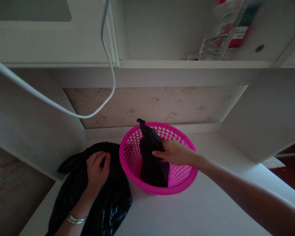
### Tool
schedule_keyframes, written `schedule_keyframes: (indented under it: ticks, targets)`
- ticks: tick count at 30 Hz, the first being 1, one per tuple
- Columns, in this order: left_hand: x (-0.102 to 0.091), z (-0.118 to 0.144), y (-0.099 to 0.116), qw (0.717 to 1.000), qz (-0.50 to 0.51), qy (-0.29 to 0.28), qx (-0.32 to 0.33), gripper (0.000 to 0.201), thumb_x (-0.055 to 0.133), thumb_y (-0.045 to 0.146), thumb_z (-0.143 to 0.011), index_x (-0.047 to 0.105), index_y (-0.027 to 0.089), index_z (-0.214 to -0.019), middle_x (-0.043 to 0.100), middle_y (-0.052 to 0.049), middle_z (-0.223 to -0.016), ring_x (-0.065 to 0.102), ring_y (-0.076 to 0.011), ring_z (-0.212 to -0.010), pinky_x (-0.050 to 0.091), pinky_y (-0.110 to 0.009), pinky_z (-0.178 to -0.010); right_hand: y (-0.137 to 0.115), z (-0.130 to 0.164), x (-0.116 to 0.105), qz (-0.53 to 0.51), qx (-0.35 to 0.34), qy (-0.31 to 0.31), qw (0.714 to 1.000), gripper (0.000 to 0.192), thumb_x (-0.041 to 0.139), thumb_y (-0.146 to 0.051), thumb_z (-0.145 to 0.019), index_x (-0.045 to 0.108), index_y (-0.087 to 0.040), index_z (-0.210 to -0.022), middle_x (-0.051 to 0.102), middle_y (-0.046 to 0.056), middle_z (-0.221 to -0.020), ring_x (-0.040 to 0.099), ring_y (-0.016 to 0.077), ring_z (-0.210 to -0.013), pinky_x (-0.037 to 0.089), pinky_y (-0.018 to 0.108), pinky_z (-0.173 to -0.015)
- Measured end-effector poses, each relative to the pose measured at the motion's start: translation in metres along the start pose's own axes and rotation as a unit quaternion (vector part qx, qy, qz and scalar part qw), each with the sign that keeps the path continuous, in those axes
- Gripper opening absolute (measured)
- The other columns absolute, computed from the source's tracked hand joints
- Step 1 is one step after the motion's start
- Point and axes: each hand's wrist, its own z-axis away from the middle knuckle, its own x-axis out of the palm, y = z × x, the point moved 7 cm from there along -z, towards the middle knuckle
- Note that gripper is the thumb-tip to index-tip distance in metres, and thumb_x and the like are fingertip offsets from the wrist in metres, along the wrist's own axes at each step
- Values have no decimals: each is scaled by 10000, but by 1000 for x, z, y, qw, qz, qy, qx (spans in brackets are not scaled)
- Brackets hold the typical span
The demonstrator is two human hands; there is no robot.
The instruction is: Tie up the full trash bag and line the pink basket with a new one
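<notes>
A bright pink perforated plastic basket (135,182) stands on a white surface. My right hand (174,151) reaches over its right rim and grips a black item (153,164), perhaps folded cloth or a small plastic bag, which sits partly inside the basket with one twisted end above the far rim. To the left of the basket lies a large black plastic bag (113,203). My left hand (98,168) is on this bag with its fingers curled, apparently gripping the plastic near the top. A silver bangle circles my left wrist.
White side panels (265,114) flank the surface, with a floral wall (157,103) behind. Overhead, an open shelf (196,64) holds clear plastic packaging (218,39) at its right. A white cable (86,115) hangs in a loop at upper left.
</notes>
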Motion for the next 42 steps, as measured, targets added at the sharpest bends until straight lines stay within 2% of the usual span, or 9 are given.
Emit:
schedule_keyframes:
  ticks: [3, 5, 7, 10, 13, 17, 30, 38, 42]
  targets:
    - [-38, -33, 68, 994, 82, -16, 77, 136, 603, 255, -1002, 724, 209, -961, 752, -53, -926, 705, -206, -901, 546, -350, -879, 4, -9, 7, -79, -2, -63, 995, 216, 643, -363, -933, 691, -153, -934, 753, 63, -814, 712, 186, -709, 536, 248, -555]
    - [-48, -52, 123, 973, 136, -102, 154, 122, 612, 216, -1001, 734, 209, -1000, 770, -38, -933, 717, -190, -908, 542, -330, -888, 2, -14, 7, -140, -4, -82, 987, 208, 665, -348, -919, 711, -145, -933, 748, 60, -853, 707, 175, -750, 588, 254, -618]
    - [-39, -66, 163, 946, 141, -222, 190, 152, 613, 274, -1015, 754, 220, -1012, 798, -26, -986, 742, -192, -918, 542, -334, -891, 0, -15, 3, -179, 0, -94, 979, 203, 684, -341, -903, 715, -142, -876, 732, 54, -860, 693, 158, -780, 607, 251, -681]
    - [-2, -75, 187, 898, 113, -388, 174, 217, 639, 340, -1002, 759, 224, -1141, 804, -46, -1169, 752, -237, -1063, 550, -361, -945, -1, -13, -1, -188, 17, -108, 976, 181, 666, -303, -890, 704, -144, -814, 696, 37, -790, 668, 133, -728, 584, 228, -661]
    - [31, -76, 187, 871, 65, -457, 168, 338, 715, 377, -940, 729, 213, -1234, 783, -95, -1250, 735, -305, -1141, 562, -394, -915, 3, -10, -4, -173, 16, -103, 979, 137, 619, -206, -851, 730, -146, -903, 692, 25, -760, 656, 122, -672, 543, 212, -602]
    - [53, -75, 182, 853, 22, -493, 167, 217, 700, 374, -930, 781, 223, -1065, 825, -79, -993, 775, -290, -887, 542, -348, -689, 7, -9, -4, -98, -23, -90, 991, 372, 569, -82, -770, 765, -161, -1077, 732, 14, -791, 677, 135, -705, 533, 219, -628]
    - [32, -96, 164, 846, -11, -478, 234, 195, 626, 131, -896, 788, 227, -846, 812, -49, -977, 734, -256, -966, 501, -364, -837, 23, -8, -49, 280, -33, 84, 956, 257, 599, -183, -858, 833, -230, -955, 802, 111, -894, 739, 307, -874, 464, 351, -714]
    - [24, -93, 182, 862, 76, -456, 206, 311, 687, 412, -948, 777, 211, -1168, 806, -71, -1165, 733, -245, -1071, 509, -344, -948, -11, 2, -41, 250, -156, 77, 953, 204, 573, -171, -936, 751, -191, -1033, 708, 110, -1226, 684, 228, -1096, 500, 305, -953]
    - [38, -82, 180, 862, 35, -467, 194, 201, 676, 352, -946, 827, 220, -962, 828, -64, -961, 752, -251, -906, 516, -351, -833, -13, 1, -43, 211, -213, 82, 950, 187, 563, -136, -937, 736, -170, -999, 727, 110, -1109, 676, 246, -1054, 507, 355, -959]
